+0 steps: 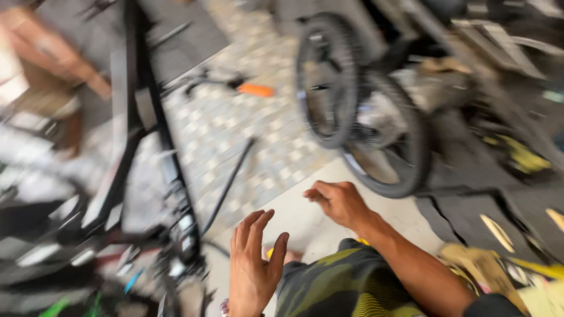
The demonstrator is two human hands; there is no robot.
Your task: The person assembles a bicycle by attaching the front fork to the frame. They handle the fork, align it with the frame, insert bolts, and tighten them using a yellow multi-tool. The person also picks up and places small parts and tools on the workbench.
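Note:
The picture is blurred by motion. My left hand (254, 263) is raised at the bottom centre, palm up, fingers spread, with nothing in it. My right hand (336, 201) hangs loosely curled just right of it and appears to hold nothing. It hovers over a pale floor slab (294, 214), a little short of two small black tyred wheels (352, 100) that stand close together ahead. My knee in dark yellow-patterned shorts (341, 285) lies under both hands.
A black bicycle frame (147, 117) with dark tubes and parts fills the left. An orange-handled tool (254, 90) lies on the mosaic floor (235, 129). Another person (53, 64) crouches at the upper left. Clutter, cardboard and yellow scraps sit at the right.

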